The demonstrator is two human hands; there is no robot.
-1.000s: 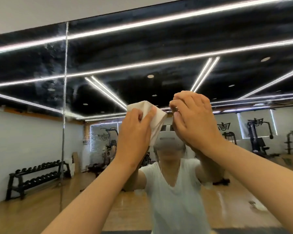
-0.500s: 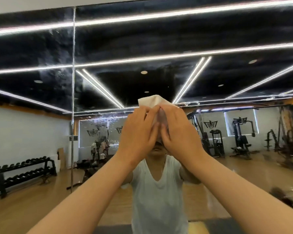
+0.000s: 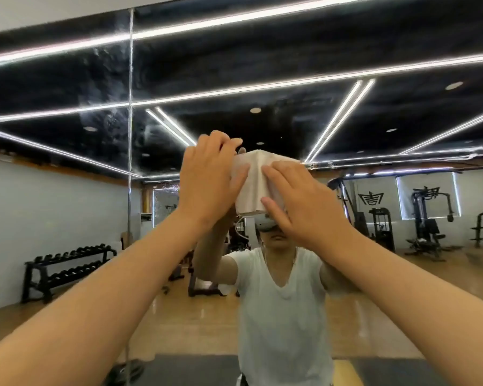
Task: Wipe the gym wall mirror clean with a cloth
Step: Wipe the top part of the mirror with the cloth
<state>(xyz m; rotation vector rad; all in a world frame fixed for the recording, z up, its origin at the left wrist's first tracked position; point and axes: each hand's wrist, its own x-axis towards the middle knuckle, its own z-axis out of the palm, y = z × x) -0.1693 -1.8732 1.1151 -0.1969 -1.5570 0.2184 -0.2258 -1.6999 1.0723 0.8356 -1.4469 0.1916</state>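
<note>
The wall mirror (image 3: 290,51) fills the view and reflects the gym and me in a white T-shirt. A folded white cloth (image 3: 255,185) is held up at head height in front of the glass. My left hand (image 3: 207,179) grips its left edge, fingers curled over the top. My right hand (image 3: 299,201) lies spread across its right half. Whether the cloth touches the glass I cannot tell. Smudgy streaks (image 3: 106,79) show on the mirror at the upper left.
A vertical seam (image 3: 130,135) between mirror panels runs down the left side. Reflected are a dumbbell rack (image 3: 64,268) at the left, weight machines (image 3: 427,218) at the right, a wooden floor and ceiling light strips. A dark mat (image 3: 190,369) lies at the bottom.
My hands have spread apart on the cloth, which now shows a wider folded face. The cloth sits slightly right of where it was, and the view has shifted.
</note>
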